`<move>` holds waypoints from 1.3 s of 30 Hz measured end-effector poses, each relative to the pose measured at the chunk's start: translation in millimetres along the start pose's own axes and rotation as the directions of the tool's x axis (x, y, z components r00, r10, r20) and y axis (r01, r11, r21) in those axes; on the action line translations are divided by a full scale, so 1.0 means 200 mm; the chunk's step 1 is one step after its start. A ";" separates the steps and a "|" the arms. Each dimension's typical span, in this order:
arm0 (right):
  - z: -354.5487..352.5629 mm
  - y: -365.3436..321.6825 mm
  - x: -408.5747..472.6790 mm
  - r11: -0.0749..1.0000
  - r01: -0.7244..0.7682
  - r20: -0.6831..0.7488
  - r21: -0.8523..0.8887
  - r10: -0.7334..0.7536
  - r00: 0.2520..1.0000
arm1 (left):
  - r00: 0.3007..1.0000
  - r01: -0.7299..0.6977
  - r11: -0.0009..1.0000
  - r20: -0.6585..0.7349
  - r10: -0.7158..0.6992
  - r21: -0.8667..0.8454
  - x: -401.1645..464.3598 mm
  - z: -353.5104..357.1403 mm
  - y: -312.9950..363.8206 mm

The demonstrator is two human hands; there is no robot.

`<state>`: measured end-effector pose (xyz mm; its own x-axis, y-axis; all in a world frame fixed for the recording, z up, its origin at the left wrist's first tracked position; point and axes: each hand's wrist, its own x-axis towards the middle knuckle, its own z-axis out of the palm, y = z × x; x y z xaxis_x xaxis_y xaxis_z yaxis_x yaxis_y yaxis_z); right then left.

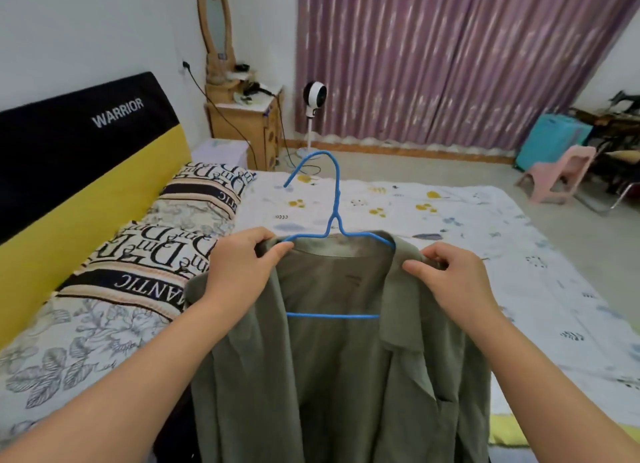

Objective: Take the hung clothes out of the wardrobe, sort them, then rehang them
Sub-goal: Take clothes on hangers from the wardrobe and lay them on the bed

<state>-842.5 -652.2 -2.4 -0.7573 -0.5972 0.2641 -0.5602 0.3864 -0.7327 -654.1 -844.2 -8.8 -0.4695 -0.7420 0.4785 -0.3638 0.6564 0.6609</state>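
An olive-green collared shirt [332, 376] hangs open-fronted on a blue wire hanger [335, 199], held up over the bed. The hanger's hook points up and to the left, and its bottom bar shows inside the shirt. My left hand [239, 272] pinches the shirt's left shoulder at the collar. On the other side, my right hand [450, 279] pinches the right shoulder by the collar. The shirt's lower part runs out of view at the bottom edge.
A bed with a floral sheet [450, 241] lies ahead, with patterned pillows [162, 254] and a black-and-yellow headboard [69, 157] on the left. A wooden dresser [246, 123], a standing fan [314, 99], purple curtains [450, 57], a pink chair [561, 171] and a blue suitcase [550, 140] stand beyond.
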 end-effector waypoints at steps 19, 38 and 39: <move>0.80 0.77 1.16 0.960 -0.279 0.047 0.011 0.278 0.959 | 0.901 -0.086 0.854 0.405 -0.154 0.514 0.36 1.09 -0.79; 1.89 1.84 1.33 0.882 -0.240 0.049 -0.405 0.284 0.958 | 0.543 -0.179 0.746 0.697 -0.469 0.641 0.21 2.22 -1.75; 1.89 1.82 1.27 0.885 -0.262 0.002 -0.385 0.284 0.959 | 0.552 -0.188 0.744 0.696 -0.459 0.641 0.19 2.23 -1.77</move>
<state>-1112.0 -928.9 -439.9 -0.8847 -0.4640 0.0441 -0.4269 0.7688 -0.4762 -902.2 -1044.3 -482.9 -0.6519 -0.6161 -0.4421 -0.6978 0.7156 0.0317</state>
